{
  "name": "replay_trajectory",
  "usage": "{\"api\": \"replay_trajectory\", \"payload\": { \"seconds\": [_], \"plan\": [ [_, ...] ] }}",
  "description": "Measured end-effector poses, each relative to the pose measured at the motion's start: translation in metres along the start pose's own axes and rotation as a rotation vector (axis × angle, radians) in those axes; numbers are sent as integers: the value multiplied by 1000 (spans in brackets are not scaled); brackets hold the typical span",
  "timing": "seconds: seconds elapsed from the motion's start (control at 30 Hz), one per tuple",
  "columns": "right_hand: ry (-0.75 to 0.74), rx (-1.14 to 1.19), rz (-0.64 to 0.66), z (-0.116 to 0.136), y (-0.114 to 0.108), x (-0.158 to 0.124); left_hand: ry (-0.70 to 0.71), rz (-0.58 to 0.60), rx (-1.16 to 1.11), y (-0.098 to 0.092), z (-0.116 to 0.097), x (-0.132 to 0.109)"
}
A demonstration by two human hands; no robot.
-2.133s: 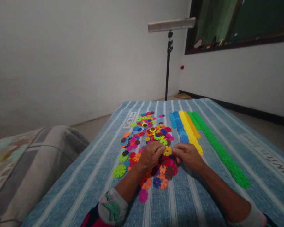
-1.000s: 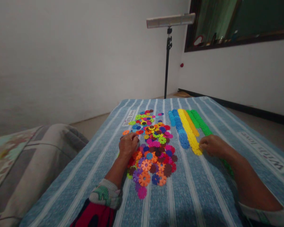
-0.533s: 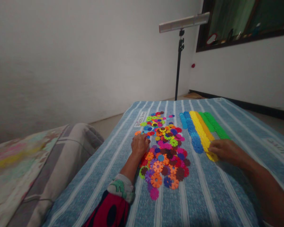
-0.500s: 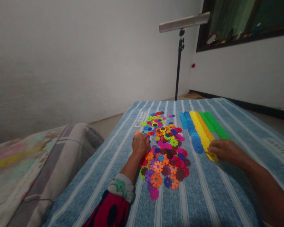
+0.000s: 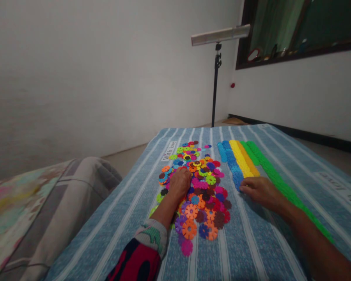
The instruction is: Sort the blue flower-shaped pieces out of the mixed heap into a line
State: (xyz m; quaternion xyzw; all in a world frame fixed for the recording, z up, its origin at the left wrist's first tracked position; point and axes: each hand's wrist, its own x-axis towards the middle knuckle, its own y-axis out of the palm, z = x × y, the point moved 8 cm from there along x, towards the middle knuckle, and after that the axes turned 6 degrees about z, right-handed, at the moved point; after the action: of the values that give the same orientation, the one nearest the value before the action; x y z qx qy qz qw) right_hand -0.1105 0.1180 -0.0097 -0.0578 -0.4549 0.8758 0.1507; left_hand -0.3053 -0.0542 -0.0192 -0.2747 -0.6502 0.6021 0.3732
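My left hand [image 5: 180, 182] lies over a loose pile of multicoloured flower-shaped plastic discs [image 5: 190, 228], its fingers curled down among them. The fingertips are hidden behind the back of the hand, so anything in them is out of sight. To the right, my right hand [image 5: 259, 189] has thumb and fingers pinched together at the near end of an overlapping row of blue discs [image 5: 234, 166]. Whatever the pinch holds is too small to make out. Just beyond that hand run rows of yellow discs [image 5: 242, 158] and orange-yellow discs [image 5: 251, 168]. Green discs [image 5: 286, 189] form a long row on the right.
A blue-and-white striped cloth [image 5: 119, 230] covers the table. At its far side stands a lamp [image 5: 220, 36] on a black stand [image 5: 214, 93]. A grey cover with patterned fabric [image 5: 84, 187] is at the left, and a window [image 5: 280, 27] at the upper right.
My right hand has moved left from the near end of the yellow row to that of the blue row. My left hand has shifted right over the pile. The view has shifted slightly.
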Motion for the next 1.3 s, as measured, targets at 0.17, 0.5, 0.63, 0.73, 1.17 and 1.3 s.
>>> {"api": "replay_trajectory", "payload": {
  "seconds": [0.17, 0.5, 0.63, 0.73, 1.17, 1.3],
  "plan": [
    [-34, 12, -27, 17, 12, 2, -32, -84, 1, -8, 4, 0],
    [-60, 490, -98, 45, 42, 6, 344, -254, -611, -42, -67, -35],
    [-50, 654, -84, 46, 47, 7, 378, -255, -671, -49, -81, -42],
    [-45, 658, -81, 48, 47, 8, 384, -274, -678, -50, -81, -44],
    [401, -493, -114, -51, -68, -3, 304, -378, -479, -30, -53, -41],
    [432, -542, -40, -65, -63, 4, 299, -367, -423, -25, -53, -40]
  ]
}}
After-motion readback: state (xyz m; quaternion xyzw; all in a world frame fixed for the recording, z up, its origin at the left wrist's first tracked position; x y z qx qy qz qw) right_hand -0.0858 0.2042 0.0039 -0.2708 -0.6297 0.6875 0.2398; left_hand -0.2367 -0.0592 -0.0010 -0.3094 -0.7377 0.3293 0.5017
